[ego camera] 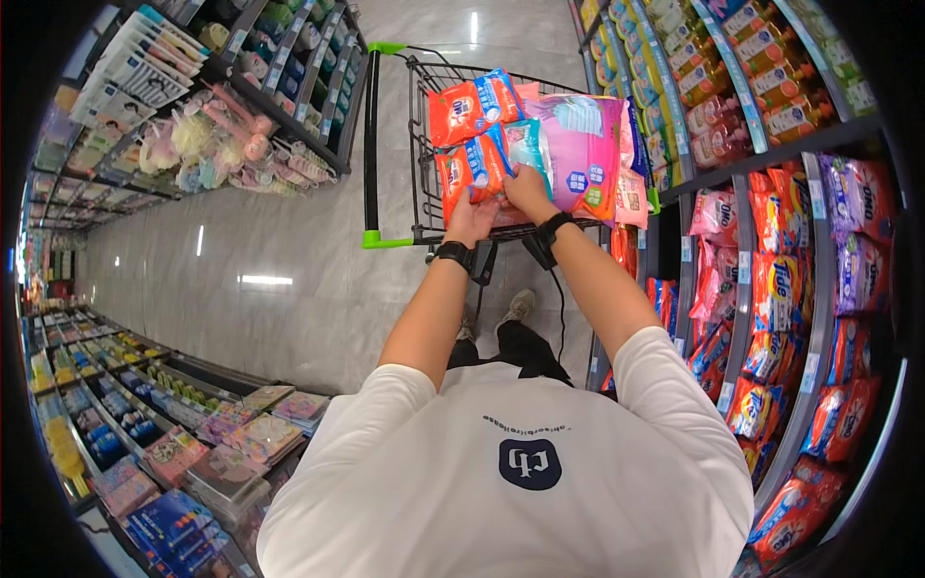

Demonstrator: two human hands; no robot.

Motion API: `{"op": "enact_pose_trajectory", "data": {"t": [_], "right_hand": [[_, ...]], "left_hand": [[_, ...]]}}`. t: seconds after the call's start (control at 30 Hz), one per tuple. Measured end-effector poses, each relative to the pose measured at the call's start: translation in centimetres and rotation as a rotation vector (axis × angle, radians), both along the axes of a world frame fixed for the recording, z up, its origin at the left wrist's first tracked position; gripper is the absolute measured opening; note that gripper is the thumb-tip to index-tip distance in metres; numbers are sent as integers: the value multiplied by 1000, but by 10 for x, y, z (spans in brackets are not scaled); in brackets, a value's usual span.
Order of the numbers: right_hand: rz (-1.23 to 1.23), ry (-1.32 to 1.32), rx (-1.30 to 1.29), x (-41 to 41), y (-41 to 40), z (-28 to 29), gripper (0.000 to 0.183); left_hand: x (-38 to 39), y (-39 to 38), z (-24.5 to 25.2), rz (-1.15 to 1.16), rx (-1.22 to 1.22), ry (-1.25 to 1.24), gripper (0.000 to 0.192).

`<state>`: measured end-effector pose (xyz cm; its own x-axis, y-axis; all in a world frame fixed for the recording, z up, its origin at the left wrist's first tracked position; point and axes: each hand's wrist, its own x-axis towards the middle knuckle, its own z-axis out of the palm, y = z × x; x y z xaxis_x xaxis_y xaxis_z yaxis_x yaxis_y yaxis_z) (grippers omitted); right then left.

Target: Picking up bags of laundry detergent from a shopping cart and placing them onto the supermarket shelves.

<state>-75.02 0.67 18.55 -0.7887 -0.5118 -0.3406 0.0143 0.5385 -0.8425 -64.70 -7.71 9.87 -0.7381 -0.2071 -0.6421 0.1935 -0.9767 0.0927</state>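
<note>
Both hands are over a black wire shopping cart [417, 166] with green corner pieces, piled with bags. My left hand [475, 217] lies at the near lower edge of an orange-and-blue OMO detergent bag [473, 165], fingers under it. At that bag's right side, my right hand [526, 189] grips the edge, its fingertips partly hidden. Another OMO bag [470, 108] rests farther back. Beside them are a teal-and-white bag [526, 144] and a large pink-purple bag [585, 152], with paler pink bags at the cart's right end. Each wrist wears a black band.
Shelves of detergent bags [777, 289] and bottles [701, 79] rise on the right. Hanging bath puffs [195, 137] are at the upper left, boxed goods [267, 437] at the lower left. The cart's black handle [371, 144] faces a grey tiled aisle [289, 238].
</note>
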Motion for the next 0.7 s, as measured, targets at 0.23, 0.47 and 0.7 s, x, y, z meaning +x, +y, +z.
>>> {"op": "enact_pose_trajectory", "data": {"t": [0.23, 0.47, 0.7], "right_hand": [[168, -4, -301, 26, 47, 4, 22], [86, -177, -248, 36, 133, 69, 24], [-99, 603, -536, 5, 149, 185, 54]], "left_hand": [[-2, 18, 46, 95, 51, 121, 48], [5, 16, 133, 88, -917, 263, 53], [15, 7, 225, -307, -1691, 383, 58]]}}
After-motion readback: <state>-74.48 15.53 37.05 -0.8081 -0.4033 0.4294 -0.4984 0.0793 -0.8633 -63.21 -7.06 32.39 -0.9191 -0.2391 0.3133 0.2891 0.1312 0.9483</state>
